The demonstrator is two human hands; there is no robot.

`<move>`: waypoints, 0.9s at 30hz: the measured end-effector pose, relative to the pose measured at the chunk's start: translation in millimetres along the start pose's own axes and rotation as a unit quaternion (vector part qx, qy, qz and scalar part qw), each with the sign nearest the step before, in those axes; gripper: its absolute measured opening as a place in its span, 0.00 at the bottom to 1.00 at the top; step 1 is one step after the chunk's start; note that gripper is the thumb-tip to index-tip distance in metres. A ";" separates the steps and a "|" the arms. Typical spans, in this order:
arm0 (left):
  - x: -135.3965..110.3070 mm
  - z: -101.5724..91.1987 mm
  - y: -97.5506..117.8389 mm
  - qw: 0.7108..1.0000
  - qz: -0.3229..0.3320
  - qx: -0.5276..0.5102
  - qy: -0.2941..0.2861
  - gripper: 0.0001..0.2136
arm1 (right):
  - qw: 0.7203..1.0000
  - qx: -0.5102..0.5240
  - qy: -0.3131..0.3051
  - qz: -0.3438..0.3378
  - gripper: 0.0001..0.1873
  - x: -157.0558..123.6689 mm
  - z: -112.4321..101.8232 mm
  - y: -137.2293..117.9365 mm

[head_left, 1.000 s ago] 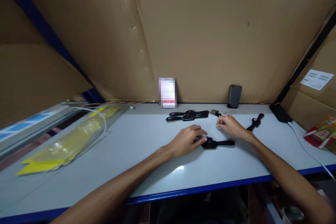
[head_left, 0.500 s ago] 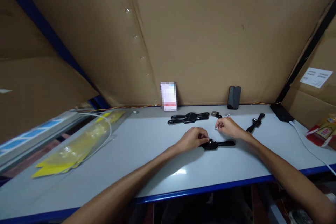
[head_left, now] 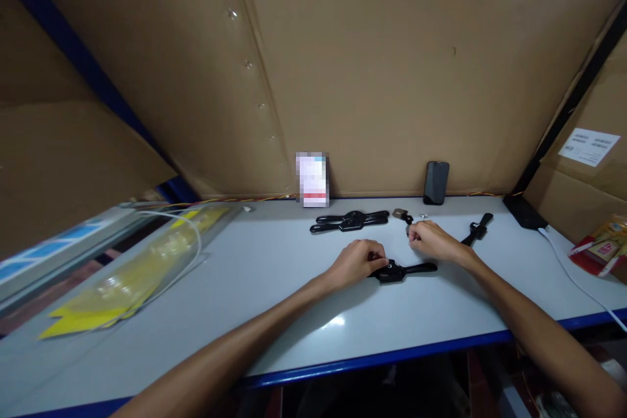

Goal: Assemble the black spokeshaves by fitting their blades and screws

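Note:
My left hand (head_left: 360, 257) is closed on the left handle of a black spokeshave (head_left: 392, 270), which lies in front of me with its other handle pointing right. Slightly behind it, my right hand (head_left: 431, 240) has its fingers pinched together over the table; what they hold, if anything, is hidden. Just past those fingertips lie small dark and metal parts (head_left: 402, 214), with a small shiny piece (head_left: 423, 215) to their right. More black spokeshaves (head_left: 351, 220) lie side by side behind my left hand. Another spokeshave (head_left: 476, 231) rests to the right of my right hand.
A phone (head_left: 435, 183) and a blurred-out card or screen (head_left: 312, 179) lean against the cardboard wall (head_left: 372, 78). Yellow sheets in clear plastic (head_left: 132, 274) lie left on the white table (head_left: 274, 313). A black adapter (head_left: 528, 211) with a white cable sits at right.
My right hand has moved slightly right, and the small shiny piece at its fingertips no longer shows. My left hand keeps its hold on the spokeshave. The view has shifted a little.

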State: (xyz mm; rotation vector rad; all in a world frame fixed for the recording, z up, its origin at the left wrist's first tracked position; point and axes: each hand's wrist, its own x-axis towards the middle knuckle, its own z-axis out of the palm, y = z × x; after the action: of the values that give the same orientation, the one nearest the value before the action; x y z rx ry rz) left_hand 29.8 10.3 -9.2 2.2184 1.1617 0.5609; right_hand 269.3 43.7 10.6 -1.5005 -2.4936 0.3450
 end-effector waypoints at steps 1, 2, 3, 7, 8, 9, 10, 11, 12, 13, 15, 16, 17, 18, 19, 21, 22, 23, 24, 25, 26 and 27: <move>-0.1 -0.3 0.1 1.000 0.000 0.000 -0.001 0.10 | 1.000 -0.012 0.004 -0.008 0.09 -1.1 0.5 -0.6; -0.2 -0.6 0.3 1.000 -0.001 -0.001 -0.001 0.10 | 1.000 -0.022 0.007 -0.013 0.09 -2.2 0.9 -1.5; -0.3 -0.9 0.4 1.000 -0.003 0.000 -0.001 0.09 | 0.999 -0.029 0.008 -0.014 0.09 -3.1 1.2 -2.6; -0.3 -1.5 0.9 1.000 -0.008 0.007 -0.006 0.09 | 0.999 -0.030 0.010 -0.012 0.09 -5.0 0.9 -6.0; -0.4 -1.5 1.1 1.000 -0.009 0.009 -0.007 0.08 | 1.000 -0.025 0.011 -0.013 0.09 -4.9 0.9 -6.3; -0.5 -1.5 1.3 1.000 -0.010 0.012 -0.008 0.08 | 1.000 -0.017 0.012 -0.012 0.09 -4.6 1.0 -6.3; -0.7 -1.6 1.6 1.000 -0.012 0.016 -0.008 0.08 | 1.000 -0.009 0.012 -0.010 0.09 -4.1 1.3 -6.1; -1.1 -1.6 2.0 1.000 -0.014 0.020 -0.008 0.08 | 1.000 0.000 0.013 -0.006 0.10 -3.4 1.7 -5.9; -1.5 -1.6 2.4 1.000 -0.015 0.024 -0.007 0.08 | 1.000 0.007 0.014 -0.002 0.10 -2.7 2.0 -5.8; -2.0 -1.7 2.9 0.999 -0.016 0.026 -0.007 0.08 | 1.000 0.012 0.015 0.002 0.10 -2.1 2.3 -5.7; -3.0 -1.8 3.9 0.999 -0.020 0.026 -0.007 0.08 | 1.000 0.018 0.018 0.005 0.11 -1.2 2.6 -6.1; -3.4 -1.8 4.2 0.999 -0.022 0.025 -0.008 0.08 | 1.000 0.020 0.018 0.006 0.11 -1.1 2.4 -6.5; -3.7 -1.7 4.4 0.999 -0.023 0.023 -0.009 0.08 | 1.000 0.024 0.015 0.005 0.11 -1.2 2.0 -7.2; -3.9 -1.5 4.4 0.999 -0.025 0.021 -0.009 0.08 | 1.000 0.029 0.010 0.003 0.11 -1.4 1.5 -8.1; -3.9 -1.2 4.2 0.999 -0.027 0.019 -0.009 0.08 | 0.999 0.037 0.003 0.000 0.11 -1.8 0.9 -9.3; -3.9 -0.5 3.5 0.999 -0.028 0.016 -0.007 0.09 | 0.998 0.058 -0.015 -0.005 0.12 -2.6 -0.4 -12.4; -3.7 0.0 3.1 0.999 -0.030 0.017 -0.004 0.09 | 0.997 0.071 -0.024 -0.006 0.12 -2.8 -1.0 -14.1; -3.6 0.5 2.7 0.999 -0.030 0.020 -0.002 0.09 | 0.996 0.086 -0.031 -0.005 0.11 -2.8 -1.5 -15.8; -3.4 1.0 2.4 0.999 -0.030 0.023 0.001 0.09 | 0.994 0.101 -0.036 -0.003 0.10 -2.6 -1.9 -17.5; -3.3 1.3 2.2 0.999 -0.030 0.027 0.004 0.09 | 0.992 0.117 -0.038 0.001 0.08 -2.3 -2.2 -18.9; -3.2 1.6 2.2 0.999 -0.031 0.029 0.004 0.08 | 0.990 0.134 -0.037 0.005 0.07 -1.9 -2.8 -20.2; -3.1 1.8 2.4 0.999 -0.032 0.030 0.004 0.08 | 0.988 0.153 -0.034 0.010 0.07 -1.6 -3.6 -21.2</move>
State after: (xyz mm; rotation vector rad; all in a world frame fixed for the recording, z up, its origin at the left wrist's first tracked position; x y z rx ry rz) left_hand 30.7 6.1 -9.3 2.2216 1.2641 0.5165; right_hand 253.3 33.0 20.4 -1.4090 -2.3433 0.7553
